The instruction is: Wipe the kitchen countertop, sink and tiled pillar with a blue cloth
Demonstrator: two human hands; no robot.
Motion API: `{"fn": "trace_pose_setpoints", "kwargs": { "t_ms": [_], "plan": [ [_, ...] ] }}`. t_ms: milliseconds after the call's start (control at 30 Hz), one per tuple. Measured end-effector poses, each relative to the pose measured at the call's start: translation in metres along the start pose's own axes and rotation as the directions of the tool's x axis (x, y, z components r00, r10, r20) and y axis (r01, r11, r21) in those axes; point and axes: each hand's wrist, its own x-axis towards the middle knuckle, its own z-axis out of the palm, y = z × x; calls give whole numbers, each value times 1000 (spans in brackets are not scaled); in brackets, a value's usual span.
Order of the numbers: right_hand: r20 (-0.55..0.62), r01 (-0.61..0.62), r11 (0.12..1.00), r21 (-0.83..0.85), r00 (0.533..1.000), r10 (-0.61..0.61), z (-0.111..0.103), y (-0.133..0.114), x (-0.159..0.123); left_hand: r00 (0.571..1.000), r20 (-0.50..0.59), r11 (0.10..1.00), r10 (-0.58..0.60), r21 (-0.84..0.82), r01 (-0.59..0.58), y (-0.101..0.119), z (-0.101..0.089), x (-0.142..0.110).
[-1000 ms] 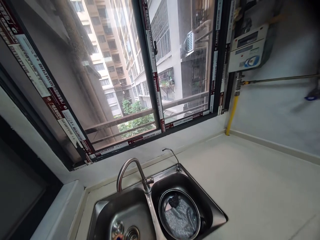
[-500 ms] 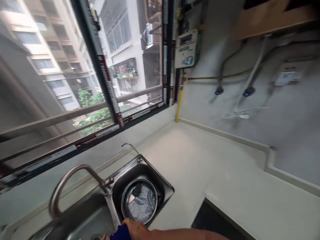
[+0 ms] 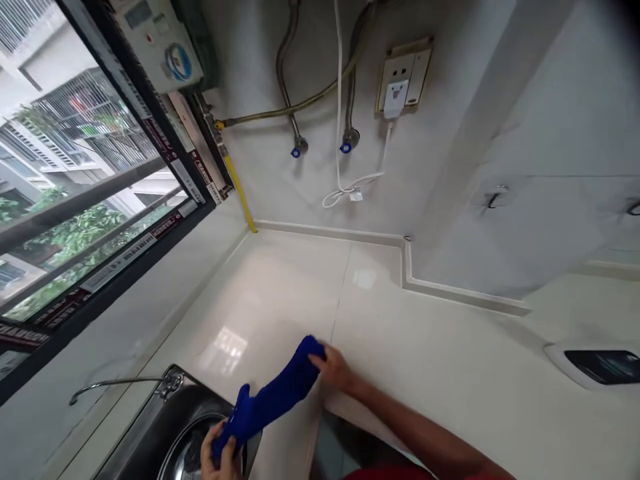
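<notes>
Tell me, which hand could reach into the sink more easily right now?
Left, I think. The left hand shows right by the sink, gripping one end of the blue cloth. The right hand holds the other end, farther from the sink.

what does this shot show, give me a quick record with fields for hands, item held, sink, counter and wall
left hand: grips the lower end of the blue cloth
right hand: grips its upper end
item held: blue cloth, stretched between both hands
sink: small faucet at its corner, round pan inside, partly out of frame
counter: white item with dark top at right
wall: white plug in socket
</notes>
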Motion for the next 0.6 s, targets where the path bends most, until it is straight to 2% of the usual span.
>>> {"fn": "trace_pose_setpoints", "kwargs": {
  "t_ms": [100, 167, 200, 233, 300, 333, 367, 400, 433, 500, 533, 600],
  "plan": [
    [-14, 80, 997, -5, 997, -80, -56, -15, 35, 985, 53, 958, 164, 228, -172, 24, 41, -1],
    [-47, 65, 998, 12, 997, -64, -78, -25, 50, 940, 236, 851, 245, 412, -326, 35, 59, 2],
    [-66, 33, 998, 52, 997, -30, -85, -30, 56, 894, 377, 783, 243, 467, -411, 37, 65, 6],
    [-78, 1, 995, 104, 997, 7, -88, -34, 59, 828, 517, 718, 216, 491, -494, 39, 71, 12],
    [-103, -18, 982, 190, 994, 38, -89, -42, 63, 674, 722, 610, 157, 466, -641, 37, 81, 28],
    [-116, -5, 977, 212, 993, 30, -88, -46, 63, 612, 773, 566, 166, 433, -701, 37, 85, 37],
    [-129, 14, 973, 229, 991, 16, -87, -50, 62, 568, 796, 527, 207, 398, -751, 38, 90, 47],
    [-141, 25, 966, 259, 990, 12, -86, -55, 62, 542, 795, 492, 272, 369, -789, 41, 95, 57],
    [-152, 25, 949, 313, 988, 24, -86, -60, 62, 533, 769, 464, 354, 350, -814, 47, 99, 67],
    [-192, 4, 883, 470, 976, 97, -88, -71, 63, 551, 659, 463, 512, 329, -823, 64, 106, 83],
    [-229, 6, 837, 548, 963, 144, -91, -75, 63, 579, 587, 507, 566, 307, -806, 75, 107, 89],
    [-321, 44, 761, 648, 921, 220, -100, -77, 65, 658, 435, 648, 614, 199, -735, 95, 104, 98]
  ]
}}
